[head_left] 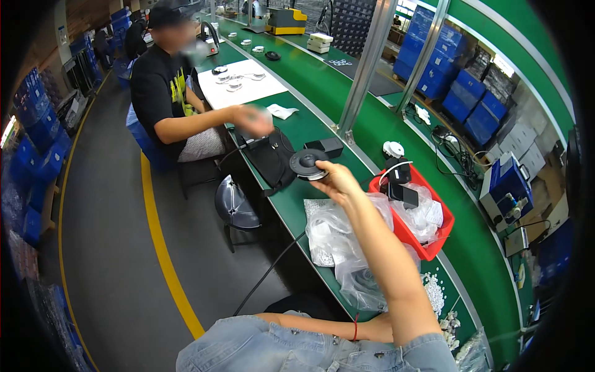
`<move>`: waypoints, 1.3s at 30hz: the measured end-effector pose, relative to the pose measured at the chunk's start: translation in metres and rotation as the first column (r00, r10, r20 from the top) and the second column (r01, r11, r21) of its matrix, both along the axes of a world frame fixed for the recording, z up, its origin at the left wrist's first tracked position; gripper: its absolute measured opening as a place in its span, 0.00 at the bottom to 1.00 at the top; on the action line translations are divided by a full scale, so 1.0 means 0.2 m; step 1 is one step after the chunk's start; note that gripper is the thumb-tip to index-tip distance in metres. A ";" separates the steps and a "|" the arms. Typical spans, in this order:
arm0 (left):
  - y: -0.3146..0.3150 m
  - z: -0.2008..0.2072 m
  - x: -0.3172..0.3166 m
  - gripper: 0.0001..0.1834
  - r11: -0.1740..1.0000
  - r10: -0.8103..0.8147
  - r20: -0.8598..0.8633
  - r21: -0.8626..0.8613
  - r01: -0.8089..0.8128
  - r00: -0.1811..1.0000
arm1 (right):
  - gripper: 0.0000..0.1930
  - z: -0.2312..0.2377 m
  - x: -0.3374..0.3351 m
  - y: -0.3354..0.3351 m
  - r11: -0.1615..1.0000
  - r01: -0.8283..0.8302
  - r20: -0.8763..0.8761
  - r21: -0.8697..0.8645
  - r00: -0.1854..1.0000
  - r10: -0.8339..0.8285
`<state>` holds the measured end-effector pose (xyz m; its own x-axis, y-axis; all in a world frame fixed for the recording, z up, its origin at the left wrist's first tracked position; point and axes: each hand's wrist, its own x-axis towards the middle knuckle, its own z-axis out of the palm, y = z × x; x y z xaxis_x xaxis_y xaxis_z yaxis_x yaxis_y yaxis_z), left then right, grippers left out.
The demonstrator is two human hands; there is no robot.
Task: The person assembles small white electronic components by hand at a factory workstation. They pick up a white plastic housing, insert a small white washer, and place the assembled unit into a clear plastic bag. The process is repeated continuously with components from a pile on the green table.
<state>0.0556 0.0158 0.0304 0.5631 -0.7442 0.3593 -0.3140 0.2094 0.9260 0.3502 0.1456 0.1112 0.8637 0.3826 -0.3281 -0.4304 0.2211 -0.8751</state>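
My right hand [338,181] reaches out over the green workbench [291,214] and grips a black round disc-shaped part [308,163] by its right edge. The disc has a raised dome in its middle and a pale underside. My left forearm lies across my body, with a red band at the wrist. Only a bit of my left hand [381,327] shows; my right arm covers its fingers. A black box [324,147] stands just beyond the disc, and a black bag [271,162] lies to its left. Below my right forearm are clear plastic bags [338,239].
A red bin [427,245] holds plastic bags and black parts, right of my forearm. Small white pieces [434,294] lie scattered nearer me. Across the bench's left side sits a co-worker [161,80], an arm stretched over the bag. An empty stool [235,204] stands at the bench's left edge.
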 end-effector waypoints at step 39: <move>-0.01 -0.06 0.00 0.28 0.988 0.007 0.233 0.151 -0.043 0.972 | 0.13 0.51 -1.51 -1.22 0.897 0.379 0.532 -0.227 0.820 -0.212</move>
